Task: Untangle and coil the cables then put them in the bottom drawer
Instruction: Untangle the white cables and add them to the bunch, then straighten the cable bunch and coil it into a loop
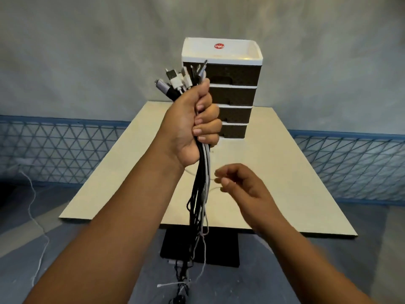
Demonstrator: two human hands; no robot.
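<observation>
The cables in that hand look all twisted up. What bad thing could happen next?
1. The right hand pinches a thin white cable; pulling it might tighten the tangle lower in the cable bundle.
2. The left hand grips only the top, so loose ends dangling near the floor could snag on the table base.

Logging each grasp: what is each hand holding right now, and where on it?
Left hand grips the cable bundle just below the plug ends. Right hand pinches one thin white cable mid-length beside the bundle.
</observation>
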